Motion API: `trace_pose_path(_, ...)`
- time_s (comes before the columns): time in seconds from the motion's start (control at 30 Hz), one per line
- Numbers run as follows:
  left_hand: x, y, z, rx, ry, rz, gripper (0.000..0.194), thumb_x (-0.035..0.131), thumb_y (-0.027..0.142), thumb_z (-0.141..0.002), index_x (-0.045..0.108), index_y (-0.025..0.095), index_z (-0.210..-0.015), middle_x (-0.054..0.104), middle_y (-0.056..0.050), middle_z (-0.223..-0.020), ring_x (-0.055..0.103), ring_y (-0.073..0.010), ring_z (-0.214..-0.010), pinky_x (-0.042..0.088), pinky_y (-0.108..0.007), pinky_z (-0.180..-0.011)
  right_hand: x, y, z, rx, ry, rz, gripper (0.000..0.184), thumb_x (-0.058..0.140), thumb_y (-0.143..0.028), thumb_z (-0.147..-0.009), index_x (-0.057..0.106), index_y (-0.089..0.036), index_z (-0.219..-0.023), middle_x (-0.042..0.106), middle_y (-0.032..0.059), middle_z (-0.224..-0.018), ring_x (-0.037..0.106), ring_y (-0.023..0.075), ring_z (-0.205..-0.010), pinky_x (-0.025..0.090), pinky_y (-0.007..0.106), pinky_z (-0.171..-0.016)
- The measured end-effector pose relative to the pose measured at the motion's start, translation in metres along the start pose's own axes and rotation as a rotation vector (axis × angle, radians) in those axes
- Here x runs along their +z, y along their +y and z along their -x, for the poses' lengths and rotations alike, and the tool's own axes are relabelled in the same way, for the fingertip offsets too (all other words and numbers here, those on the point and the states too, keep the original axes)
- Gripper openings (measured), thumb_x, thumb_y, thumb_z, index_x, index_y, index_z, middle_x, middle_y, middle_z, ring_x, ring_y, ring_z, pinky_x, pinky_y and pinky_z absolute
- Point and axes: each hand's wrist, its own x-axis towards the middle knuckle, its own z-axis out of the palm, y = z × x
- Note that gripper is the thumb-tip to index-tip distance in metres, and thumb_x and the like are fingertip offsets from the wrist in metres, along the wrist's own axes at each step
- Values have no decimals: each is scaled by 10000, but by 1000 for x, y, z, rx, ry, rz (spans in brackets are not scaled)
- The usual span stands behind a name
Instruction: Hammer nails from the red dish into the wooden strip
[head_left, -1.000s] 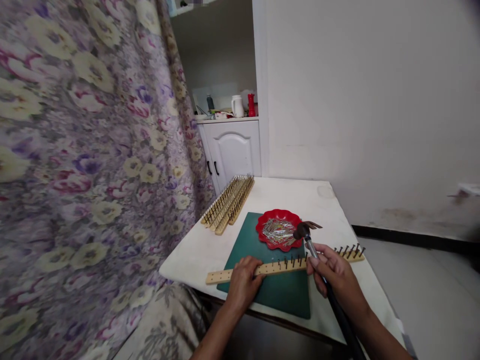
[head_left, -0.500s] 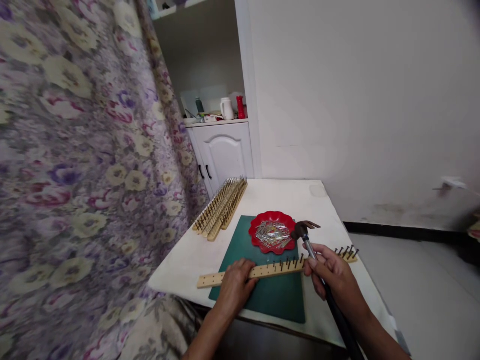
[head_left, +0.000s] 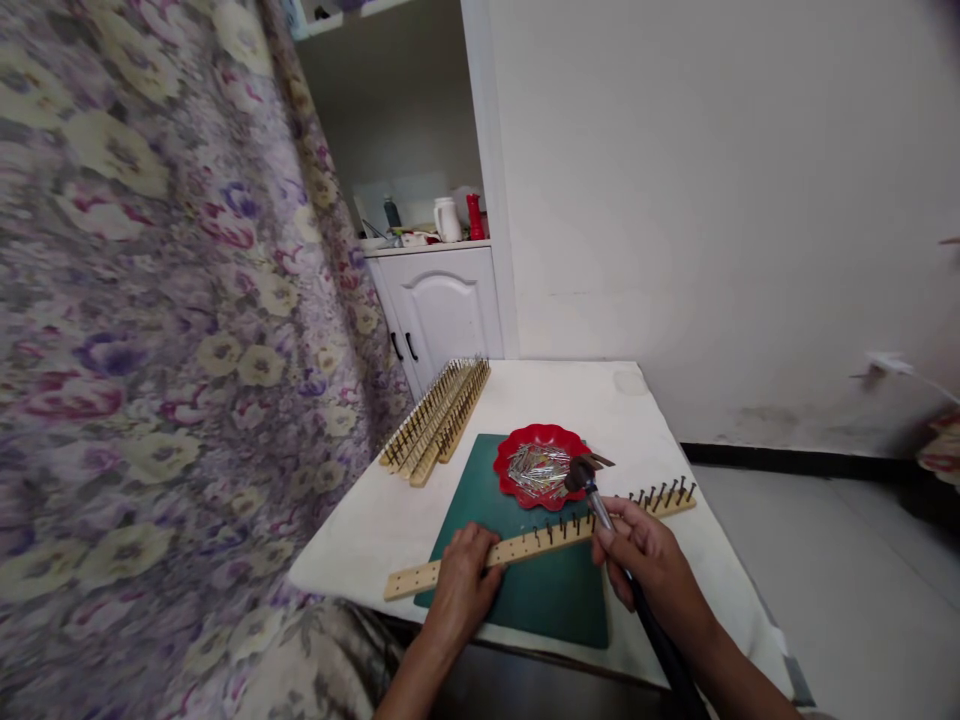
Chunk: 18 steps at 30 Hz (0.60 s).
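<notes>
My left hand (head_left: 463, 580) is closed over a narrow wooden strip (head_left: 517, 548), pressing it down across a green mat (head_left: 555, 605). Small holes run along the strip's left part, while upright nails (head_left: 562, 528) stand in its middle and right parts. In my right hand (head_left: 649, 560) is a claw hammer (head_left: 583, 474), gripped around its shaft with the head raised up and leftward. From this angle the hammer head overlaps the edge of a red scalloped dish (head_left: 501, 487). Loose silvery nails (head_left: 536, 470) fill the dish, which sits partly on the mat.
Several wooden strips studded with nails (head_left: 442, 415) lie side by side at the table's back left. A white cloth (head_left: 352, 560) covers the table. Behind it stand a white cabinet (head_left: 450, 300) and a wall (head_left: 675, 200); a floral curtain (head_left: 187, 350) hangs on the left.
The wooden strip has turned a little, its left end nearer me and its right end farther away. My right hand and the hammer have shifted slightly left. The view has moved slightly.
</notes>
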Motion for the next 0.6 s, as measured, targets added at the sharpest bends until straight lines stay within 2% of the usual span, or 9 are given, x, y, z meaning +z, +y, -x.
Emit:
trace_pose_path(0.13, -2, -3, 1, -51, -26, -44, 164, 530, 201, -752, 589, 203, -906, 568, -57, -932, 511, -225, -919, 378, -338, -801, -2, 3, -2, -6, 8, 12, 301, 579, -372, -839, 501, -168, -1048, 573, -40, -640, 380, 18, -311, 264, 143, -309)
trace_pose_path(0.37, -10, 4, 1, -67, -85, -109, 351, 624, 258, -708, 587, 235, -1057, 595, -56, -1040, 524, -242, -995, 356, -346, -843, -6, 2, -3, -11, 22, -9, 296, 587, -376, -835, 506, -175, -1038, 586, -36, -647, 381, 18, -313, 280, 149, -315)
trace_pose_path(0.5, -16, 2, 0, -47, -100, -79, 351, 644, 268, -696, 596, 226, -1041, 610, -57, -1024, 536, -243, -993, 371, -339, -847, -6, -1, -4, -14, 28, -18, 302, 590, -372, -836, 501, -177, -1048, 585, -40, -641, 391, 19, -314, 285, 148, -317)
trace_pose_path(0.6, -23, -1, -5, -26, -112, 13, 255, 600, 280, -745, 604, 211, -990, 620, -57, -981, 556, -222, -948, 399, -318, -822, -6, -1, -5, -17, 36, -19, 282, 577, -363, -849, 502, -178, -1048, 584, -41, -643, 390, 16, -318, 283, 143, -321)
